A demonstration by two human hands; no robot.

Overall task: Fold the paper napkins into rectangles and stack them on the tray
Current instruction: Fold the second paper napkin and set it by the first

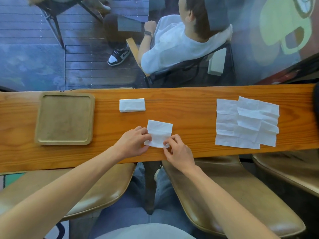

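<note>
A white paper napkin (159,131), folded in half, lies at the middle of the wooden counter (189,107). My left hand (133,143) pinches its near left corner, and my right hand (177,150) pinches its near right corner. A folded rectangular napkin (132,105) lies farther back on the counter. Two unfolded, creased napkins (246,122) overlap at the right. The square wooden tray (64,118) sits at the left with nothing in it.
Tan stool seats (224,195) stand below the counter's near edge. Behind a glass pane beyond the counter, a person in a white shirt (176,44) sits on a chair, facing away.
</note>
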